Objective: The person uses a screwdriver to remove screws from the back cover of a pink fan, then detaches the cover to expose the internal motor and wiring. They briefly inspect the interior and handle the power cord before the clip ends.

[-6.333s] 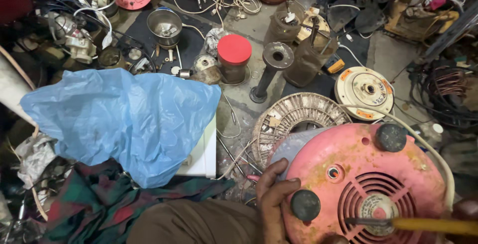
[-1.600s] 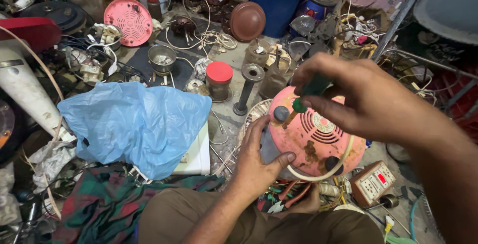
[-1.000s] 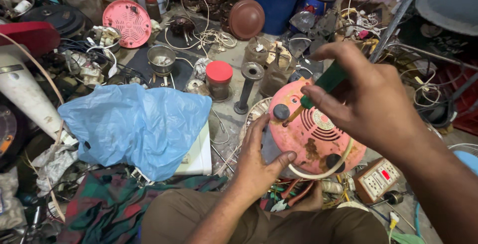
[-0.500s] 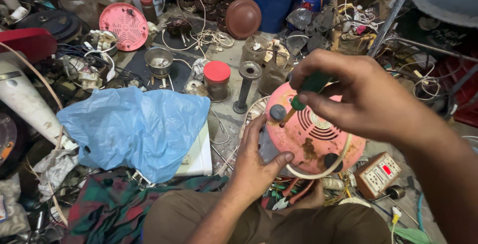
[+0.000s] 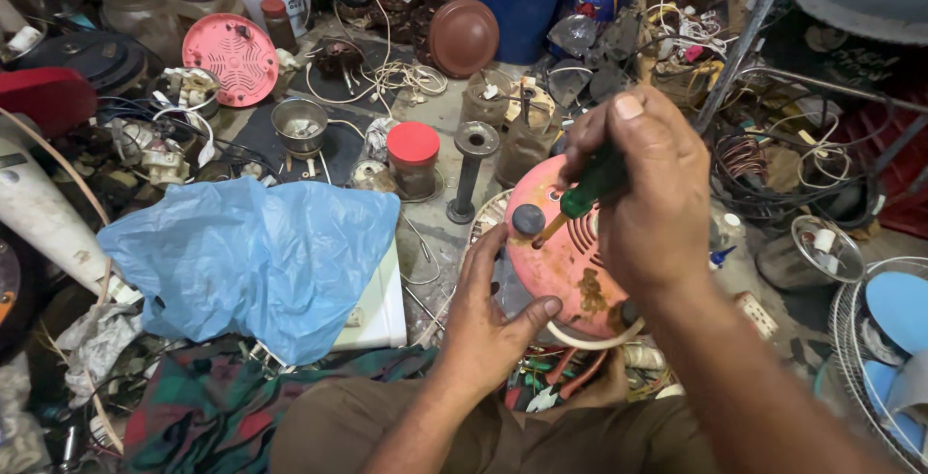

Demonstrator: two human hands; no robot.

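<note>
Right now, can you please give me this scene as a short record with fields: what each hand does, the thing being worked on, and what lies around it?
left hand: grips the lower left edge of the pink round cover
right hand: holds a green-handled screwdriver, tip on the cover
pink round cover: tilted, slotted vents, dark round foot near the top
left of it: blue plastic bag over a white box
behind it: jar with red lid, metal bowl, wires
</note>
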